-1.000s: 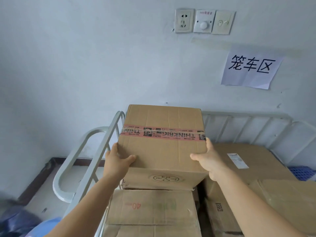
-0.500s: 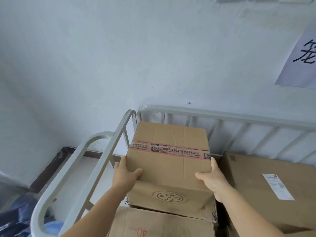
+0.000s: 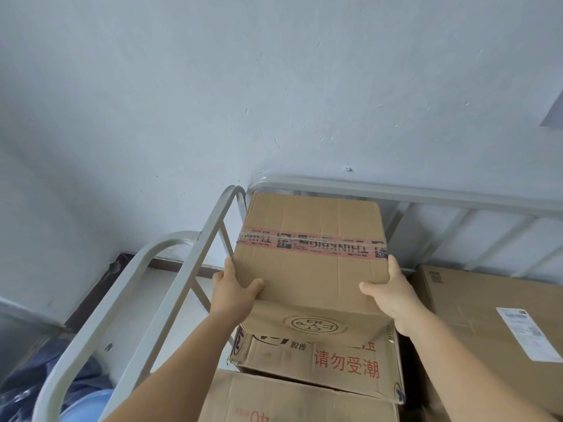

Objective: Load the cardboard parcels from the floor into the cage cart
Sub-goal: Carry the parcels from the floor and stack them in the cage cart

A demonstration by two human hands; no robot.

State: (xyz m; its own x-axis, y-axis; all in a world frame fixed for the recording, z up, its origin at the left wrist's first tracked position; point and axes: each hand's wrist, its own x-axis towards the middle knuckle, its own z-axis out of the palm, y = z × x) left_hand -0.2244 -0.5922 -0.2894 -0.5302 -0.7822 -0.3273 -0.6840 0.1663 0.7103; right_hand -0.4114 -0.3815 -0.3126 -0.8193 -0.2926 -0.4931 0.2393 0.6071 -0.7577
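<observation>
I hold a brown cardboard parcel (image 3: 310,269) sealed with a pink printed tape band, in the far left corner of the grey metal cage cart (image 3: 189,260). My left hand (image 3: 234,290) grips its near left corner and my right hand (image 3: 393,295) its near right corner, thumbs on top. The parcel sits on a second parcel (image 3: 320,363) with red Chinese print, which lies on a third parcel (image 3: 292,403) at the bottom edge.
A large flat carton (image 3: 487,318) with a white shipping label fills the cart to the right. The cart's back rail runs along a pale blue wall (image 3: 274,102). Outside the left rail lie bare floor and blue plastic (image 3: 88,400).
The parcel has gone down and forward into the cart's far left corner, onto the red-printed parcel. The view has swung down and left; the wall sockets and paper sign have left the frame.
</observation>
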